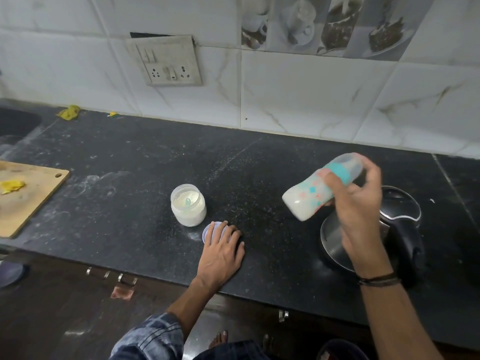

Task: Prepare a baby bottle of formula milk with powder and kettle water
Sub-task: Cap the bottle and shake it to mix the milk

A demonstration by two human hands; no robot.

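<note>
Two hands are over a black counter (130,165). An open jar of white powder (188,205) stands in the middle, with a small blue-green scoop (187,202) stuck in the powder. Just in front of the jar lies its round lid (209,231), and the left hand (220,253) rests flat on it with fingers spread. A shiny kettle (368,229) with a black handle sits at the right, under the right hand (355,203). That hand is wrapped around the baby bottle (322,188) and holds it in the air, tipped on its side above the kettle. The bottle is full of white milk, has small coloured shapes on it, a blue-green ring and a clear cap. A wooden board (28,198) lies far left near the counter's front edge, beside a dark sink (18,123). Between the board and the jar the counter is bare, with powder dust on it.
</note>
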